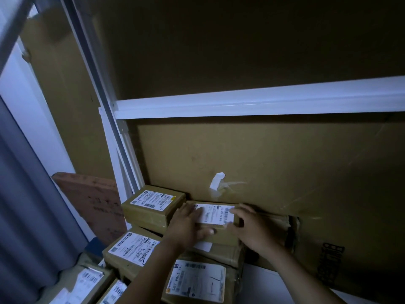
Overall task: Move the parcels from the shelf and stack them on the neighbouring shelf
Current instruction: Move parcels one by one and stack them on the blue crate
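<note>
Flat parcel (219,212), long axis left-right

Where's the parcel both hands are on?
Head view, lower centre: the white-labelled brown cardboard parcel tops the stack, held by left hand and right hand, against a cardboard sheet.

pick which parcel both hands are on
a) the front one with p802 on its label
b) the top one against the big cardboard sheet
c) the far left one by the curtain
b: the left hand and the right hand hold the two ends of the top parcel, which lies against the cardboard sheet at the back.
</note>
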